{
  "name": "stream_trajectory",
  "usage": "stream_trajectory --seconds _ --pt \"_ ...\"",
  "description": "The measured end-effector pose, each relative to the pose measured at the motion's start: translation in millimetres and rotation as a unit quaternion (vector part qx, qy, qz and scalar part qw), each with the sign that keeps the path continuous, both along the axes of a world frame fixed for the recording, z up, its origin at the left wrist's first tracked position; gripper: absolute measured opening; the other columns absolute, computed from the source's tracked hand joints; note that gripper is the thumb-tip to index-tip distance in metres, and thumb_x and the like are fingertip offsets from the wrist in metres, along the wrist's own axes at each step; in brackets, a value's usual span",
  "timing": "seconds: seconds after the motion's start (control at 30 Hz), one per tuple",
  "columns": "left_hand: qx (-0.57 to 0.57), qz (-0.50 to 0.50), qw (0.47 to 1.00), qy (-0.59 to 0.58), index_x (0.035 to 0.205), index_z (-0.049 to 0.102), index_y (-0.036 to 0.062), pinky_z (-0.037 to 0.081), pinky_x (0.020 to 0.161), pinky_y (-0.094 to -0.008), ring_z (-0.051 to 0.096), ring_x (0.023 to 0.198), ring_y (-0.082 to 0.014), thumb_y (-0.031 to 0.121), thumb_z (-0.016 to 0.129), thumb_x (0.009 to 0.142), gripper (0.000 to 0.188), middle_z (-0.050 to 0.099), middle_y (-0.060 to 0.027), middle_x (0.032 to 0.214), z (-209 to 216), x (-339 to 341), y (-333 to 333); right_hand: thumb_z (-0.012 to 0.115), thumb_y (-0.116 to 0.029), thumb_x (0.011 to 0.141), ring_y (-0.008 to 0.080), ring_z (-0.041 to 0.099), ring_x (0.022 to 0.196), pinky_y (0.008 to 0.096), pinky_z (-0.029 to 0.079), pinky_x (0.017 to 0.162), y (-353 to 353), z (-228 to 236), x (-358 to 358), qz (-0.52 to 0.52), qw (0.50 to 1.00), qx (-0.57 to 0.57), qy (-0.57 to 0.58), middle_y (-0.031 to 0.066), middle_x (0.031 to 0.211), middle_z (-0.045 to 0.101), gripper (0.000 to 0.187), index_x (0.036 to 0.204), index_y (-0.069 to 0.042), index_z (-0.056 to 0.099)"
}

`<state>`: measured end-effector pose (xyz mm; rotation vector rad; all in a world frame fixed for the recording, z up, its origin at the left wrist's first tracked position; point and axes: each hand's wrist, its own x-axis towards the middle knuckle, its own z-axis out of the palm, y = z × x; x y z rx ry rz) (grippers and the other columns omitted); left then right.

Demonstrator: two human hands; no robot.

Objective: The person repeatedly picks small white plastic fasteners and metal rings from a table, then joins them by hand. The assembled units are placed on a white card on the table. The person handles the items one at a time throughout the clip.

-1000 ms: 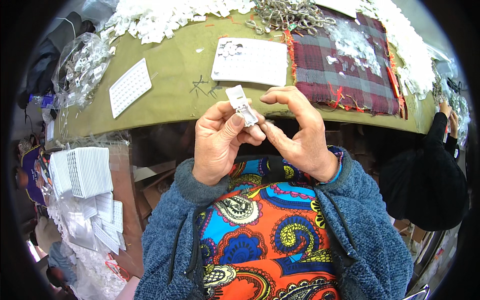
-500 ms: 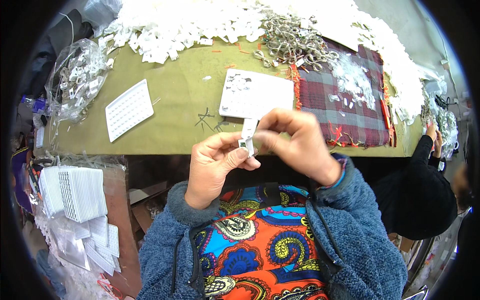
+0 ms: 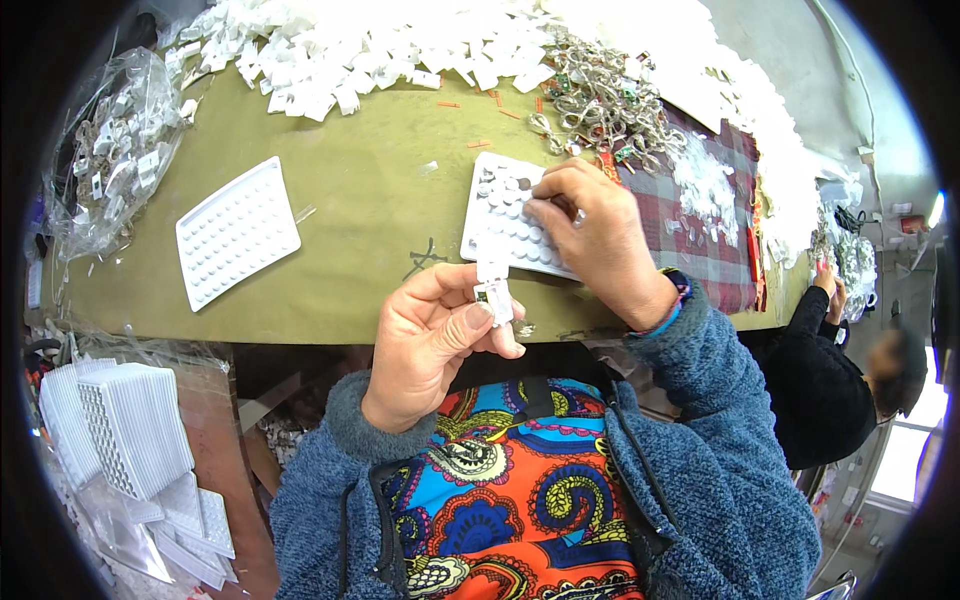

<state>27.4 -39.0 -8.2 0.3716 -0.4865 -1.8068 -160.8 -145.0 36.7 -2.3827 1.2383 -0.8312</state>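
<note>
My left hand (image 3: 420, 340) pinches a small white plastic case (image 3: 499, 300) between thumb and fingers, low in front of the table edge. A bit of green circuit board shows inside it, and a white flap stands up from its top. Over the white dimpled tray (image 3: 474, 240) is my right hand (image 3: 612, 235), thumb and forefinger drawn together at the tray's upper right part. Whatever these fingertips hold, if anything, is hidden. Small round silvery discs (image 3: 495, 188) like button cells lie in the tray's left upper part.
Left of centre lies another white dimpled tray (image 3: 240, 235). White plastic pieces (image 3: 340, 60) heap along the back, beside coiled cords (image 3: 610, 95). A plaid cloth (image 3: 700, 225) bears clear bits. Stacked trays (image 3: 140, 430) stand lower left. A co-worker (image 3: 815, 385) sits at right.
My right hand has left the white case and moved up and right to the tray. My left hand keeps hold of the case. The whole view has shifted slightly.
</note>
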Motion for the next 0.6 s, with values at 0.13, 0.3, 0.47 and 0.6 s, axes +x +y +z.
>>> stream_trajectory --seconds 0.13,0.3,0.47,0.6 --pt "0.012 0.007 0.999 0.036 0.123 0.054 -0.0042 0.061 0.080 -0.0376 0.069 0.082 -0.0205 0.005 0.059 0.096 0.028 0.066 -0.0220 0.105 0 0 -2 0.070 0.002 0.083 0.0174 0.064 0.071 0.0287 0.052 0.065 -7 2 1 -0.033 0.998 0.036 -0.029 0.0095 0.083 0.064 0.015 0.097 0.002 0.065" --pt "0.025 0.019 0.999 0.016 0.124 0.053 -0.0037 0.061 0.080 -0.0376 0.066 0.082 -0.0179 0.009 0.056 0.099 0.028 0.064 -0.0205 0.106 4 -2 -4 0.061 0.003 0.080 0.0339 0.063 0.083 0.0389 0.053 0.071 -9 -6 4 0.046 0.995 -0.068 0.064 0.0144 0.093 0.059 0.023 0.103 0.000 0.065" --pt "0.030 0.031 0.999 0.031 0.122 0.053 -0.0049 0.061 0.083 -0.0369 0.068 0.085 -0.0195 0.007 0.053 0.100 0.025 0.065 -0.0198 0.108 5 -4 -6 0.064 0.005 0.081 0.0332 0.063 0.081 0.0377 0.052 0.071 -6 0 4 0.032 0.992 -0.081 0.094 0.0154 0.092 0.060 0.015 0.096 0.002 0.064" --pt "0.037 0.036 0.999 0.012 0.123 0.053 -0.0035 0.061 0.085 -0.0361 0.067 0.087 -0.0156 0.011 0.052 0.101 0.026 0.064 -0.0166 0.110 6 -6 0 0.067 0.003 0.080 0.0309 0.060 0.073 0.0362 0.048 0.066 23 17 3 0.027 0.993 0.060 -0.100 0.0137 0.083 0.059 0.012 0.089 0.001 0.061"
